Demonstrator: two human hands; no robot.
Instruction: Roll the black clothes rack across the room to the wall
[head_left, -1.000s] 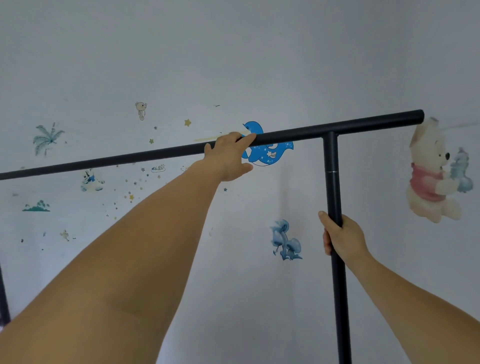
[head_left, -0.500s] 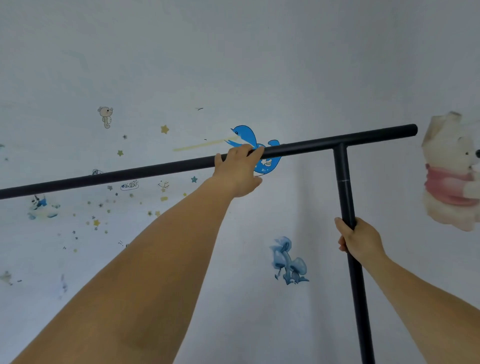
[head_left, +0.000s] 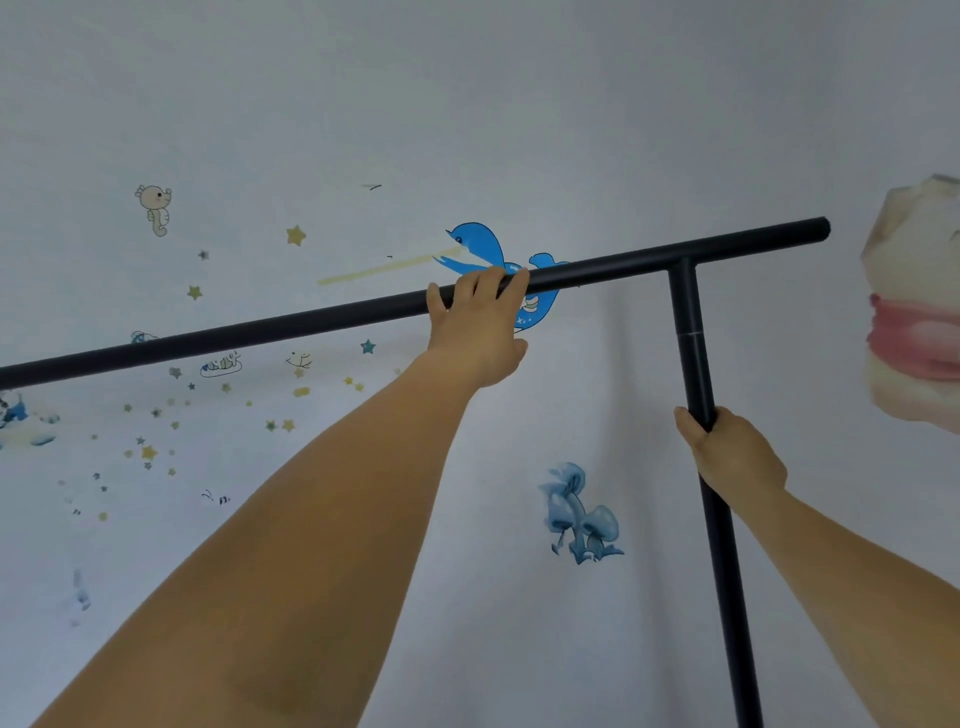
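Note:
The black clothes rack (head_left: 270, 332) fills the view: a long top bar slanting up to the right and one upright post (head_left: 719, 540) joined near its right end. My left hand (head_left: 480, 325) is hooked over the top bar from below, fingers curled over it. My right hand (head_left: 730, 452) is wrapped around the upright post a little below the joint. The rack's base and wheels are out of view. The pale wall (head_left: 519, 104) stands close behind the rack.
The wall carries stickers: a blue dolphin (head_left: 480, 247) behind the bar, blue mushrooms (head_left: 582, 514), a seahorse (head_left: 156, 208), several small stars, and a large bear sticker (head_left: 917, 312) at the right edge.
The view has shifted left and closer to the wall; the stickers look larger and the bear has slid to the right edge. Both hands keep the same hold on the rack.

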